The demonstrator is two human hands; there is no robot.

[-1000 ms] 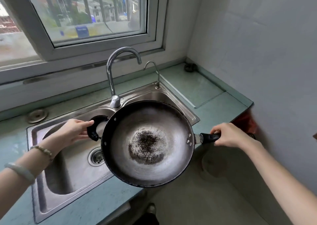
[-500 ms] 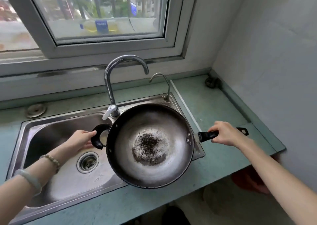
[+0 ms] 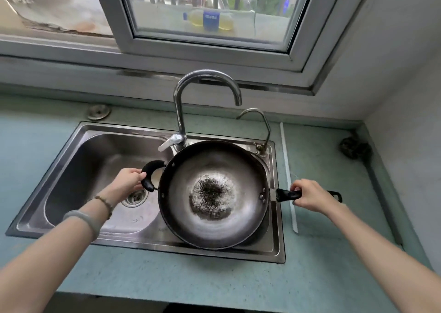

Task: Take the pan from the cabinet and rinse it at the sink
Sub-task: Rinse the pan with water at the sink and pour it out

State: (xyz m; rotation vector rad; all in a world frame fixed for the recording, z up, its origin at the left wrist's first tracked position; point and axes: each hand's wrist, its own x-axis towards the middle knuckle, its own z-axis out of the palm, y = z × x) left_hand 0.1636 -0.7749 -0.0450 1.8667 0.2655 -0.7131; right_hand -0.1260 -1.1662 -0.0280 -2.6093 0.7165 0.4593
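Observation:
A round dark metal pan (image 3: 214, 226) with a burnt, speckled patch in its middle hangs over the right part of the steel sink (image 3: 78, 160). My left hand (image 3: 126, 181) grips the pan's black loop handle on the left. My right hand (image 3: 310, 194) is closed around the long black handle on the right, above the counter. The tall curved tap (image 3: 205, 78) stands behind the pan, its spout over the pan's far rim. No water is running.
A small second tap (image 3: 259, 121) rises at the sink's back right corner. The sink drain (image 3: 134, 197) lies left of the pan. The green counter (image 3: 322, 164) ends at the right wall, with a dark scrubber (image 3: 353, 147) in the corner. A window lies behind.
The pan has moved from the counter's edge to over the sink, under the tap. Both hands kept their grip. My view has shifted forward and to the right.

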